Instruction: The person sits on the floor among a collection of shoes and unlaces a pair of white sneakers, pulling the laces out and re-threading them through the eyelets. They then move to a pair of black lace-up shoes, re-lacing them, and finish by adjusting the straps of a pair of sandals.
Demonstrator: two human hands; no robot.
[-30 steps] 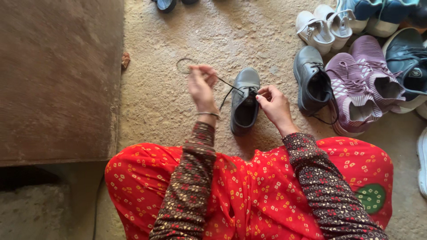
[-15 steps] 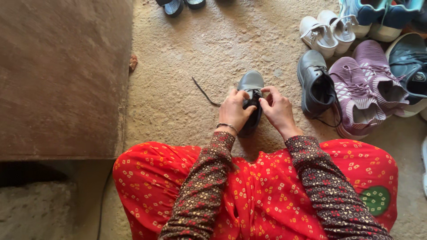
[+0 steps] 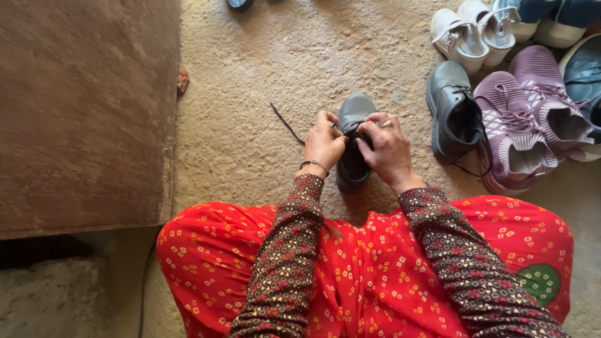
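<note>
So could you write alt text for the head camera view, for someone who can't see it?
Seated on a sandy floor, a person's left hand and right hand work the lace of a small grey shoe. More shoes lie at right.

Dark brown sleeves with small red and cream print, red patterned skirt, thin beaded bracelet (image 3: 313,164), gold finger ring (image 3: 387,124)

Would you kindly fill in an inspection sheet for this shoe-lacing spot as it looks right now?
Surface: rough beige floor.
Job's things: grey shoe between both hands; its dark lace trails left on the floor.
Clutter: matching grey shoe, purple sneakers, white sandals to the right.
Grippers: left hand and right hand, fingers pinched at the shoe's lacing.
Cables: nothing seen.
Surroundings: brown mat on the left; red patterned skirt below.
</note>
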